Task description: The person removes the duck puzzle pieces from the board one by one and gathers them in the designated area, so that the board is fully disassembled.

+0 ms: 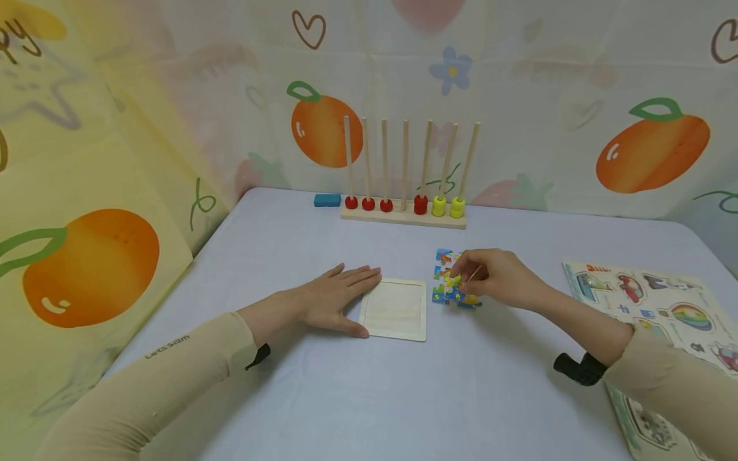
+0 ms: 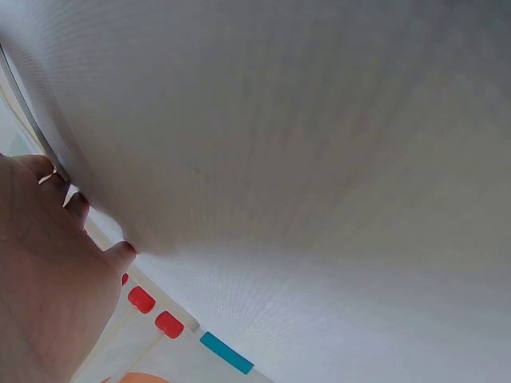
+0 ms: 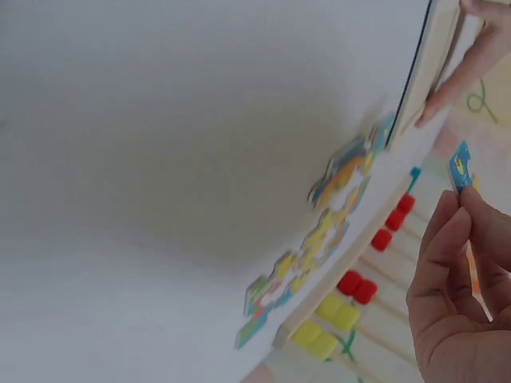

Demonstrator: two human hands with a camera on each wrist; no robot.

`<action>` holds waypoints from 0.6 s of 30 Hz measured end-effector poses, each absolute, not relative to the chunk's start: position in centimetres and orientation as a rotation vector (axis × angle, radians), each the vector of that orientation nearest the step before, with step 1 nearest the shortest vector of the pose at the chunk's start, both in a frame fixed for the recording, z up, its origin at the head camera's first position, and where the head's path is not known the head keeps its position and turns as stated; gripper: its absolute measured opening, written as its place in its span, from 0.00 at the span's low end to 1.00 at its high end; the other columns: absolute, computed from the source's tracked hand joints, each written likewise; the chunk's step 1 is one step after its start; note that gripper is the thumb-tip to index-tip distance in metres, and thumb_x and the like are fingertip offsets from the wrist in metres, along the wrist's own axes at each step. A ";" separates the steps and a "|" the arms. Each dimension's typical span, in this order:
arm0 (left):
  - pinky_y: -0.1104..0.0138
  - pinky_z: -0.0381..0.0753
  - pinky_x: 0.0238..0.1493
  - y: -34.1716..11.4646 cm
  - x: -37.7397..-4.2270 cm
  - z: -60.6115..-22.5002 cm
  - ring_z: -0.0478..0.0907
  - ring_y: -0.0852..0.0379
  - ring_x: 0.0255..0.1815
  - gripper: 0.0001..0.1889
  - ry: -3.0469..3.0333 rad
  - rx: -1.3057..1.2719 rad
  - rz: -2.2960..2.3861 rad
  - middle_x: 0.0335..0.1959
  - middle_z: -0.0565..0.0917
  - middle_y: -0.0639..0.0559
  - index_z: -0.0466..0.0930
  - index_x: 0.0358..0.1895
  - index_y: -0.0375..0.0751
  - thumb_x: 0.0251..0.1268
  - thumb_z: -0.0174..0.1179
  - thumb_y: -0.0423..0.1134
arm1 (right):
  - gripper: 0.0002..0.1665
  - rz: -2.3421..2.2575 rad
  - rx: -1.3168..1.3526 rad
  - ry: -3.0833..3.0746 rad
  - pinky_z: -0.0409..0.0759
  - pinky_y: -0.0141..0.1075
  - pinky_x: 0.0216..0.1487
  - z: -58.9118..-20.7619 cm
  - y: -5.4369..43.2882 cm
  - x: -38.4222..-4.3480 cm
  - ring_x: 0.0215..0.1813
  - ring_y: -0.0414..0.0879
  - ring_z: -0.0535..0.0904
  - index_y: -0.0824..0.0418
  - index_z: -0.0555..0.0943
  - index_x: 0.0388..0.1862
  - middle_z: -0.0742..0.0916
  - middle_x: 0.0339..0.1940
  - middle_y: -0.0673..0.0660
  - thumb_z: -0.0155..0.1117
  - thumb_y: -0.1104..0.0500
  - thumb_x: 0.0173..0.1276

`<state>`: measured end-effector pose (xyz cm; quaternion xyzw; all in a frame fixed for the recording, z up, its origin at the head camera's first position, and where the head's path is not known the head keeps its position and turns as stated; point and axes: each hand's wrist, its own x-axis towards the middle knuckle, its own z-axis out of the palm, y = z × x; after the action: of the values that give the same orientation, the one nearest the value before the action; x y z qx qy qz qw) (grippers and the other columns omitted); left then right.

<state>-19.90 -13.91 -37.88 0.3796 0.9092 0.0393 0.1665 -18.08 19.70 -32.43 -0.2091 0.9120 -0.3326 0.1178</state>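
My left hand (image 1: 331,302) lies flat with its fingers spread, the fingertips and thumb at the left edge of a shallow wooden puzzle tray (image 1: 398,311). The tray shows a bare, pale base. To its right, my right hand (image 1: 500,278) pinches a small blue jigsaw piece (image 3: 460,167) between thumb and fingertips, seen tilted in the right wrist view. Below that hand lies a cluster of colourful jigsaw pieces (image 1: 441,273), partly hidden by the fingers in the head view. In the left wrist view the left hand (image 2: 56,263) appears with fingers extended.
A wooden counting rack (image 1: 403,219) with upright rods and red and yellow beads stands at the back of the table. Beside it is a blue block (image 1: 327,200). An illustrated board (image 1: 628,301) lies at the right, partly under the right forearm. A printed cloth hangs behind.
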 end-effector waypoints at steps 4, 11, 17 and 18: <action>0.44 0.40 0.83 -13.9 -19.9 -37.8 0.41 0.55 0.85 0.56 2.590 1.084 0.108 0.84 0.44 0.57 0.40 0.81 0.53 0.56 0.55 0.74 | 0.11 -0.952 -0.580 2.701 0.82 0.30 0.35 -32.1 20.9 -18.4 0.36 0.44 0.82 0.58 0.82 0.45 0.85 0.37 0.56 0.69 0.62 0.64; 0.44 0.40 0.83 -14.0 -19.9 -37.8 0.41 0.54 0.85 0.56 2.589 1.089 0.108 0.84 0.44 0.57 0.40 0.81 0.52 0.56 0.55 0.74 | 0.11 -0.944 -0.531 2.717 0.84 0.36 0.35 -32.1 22.7 -19.0 0.34 0.45 0.82 0.61 0.82 0.46 0.85 0.36 0.57 0.69 0.62 0.64; 0.45 0.40 0.83 -13.9 -20.0 -37.9 0.41 0.55 0.85 0.56 2.592 1.088 0.109 0.84 0.44 0.57 0.40 0.81 0.52 0.56 0.55 0.74 | 0.12 -0.929 -0.485 2.695 0.83 0.33 0.35 -32.3 23.7 -19.4 0.34 0.45 0.82 0.63 0.82 0.47 0.85 0.35 0.57 0.69 0.63 0.64; 0.45 0.40 0.83 -13.9 -20.0 -37.9 0.41 0.55 0.85 0.56 2.592 1.087 0.108 0.84 0.44 0.57 0.40 0.81 0.52 0.56 0.55 0.74 | 0.12 -0.925 -0.485 2.690 0.83 0.32 0.34 -32.3 23.9 -19.5 0.34 0.45 0.82 0.63 0.82 0.46 0.85 0.35 0.56 0.69 0.63 0.64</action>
<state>-19.98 -13.91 -37.91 0.3813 0.9091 0.0377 0.1634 -19.45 23.88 -32.34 -0.1667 0.9246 -0.3179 0.1275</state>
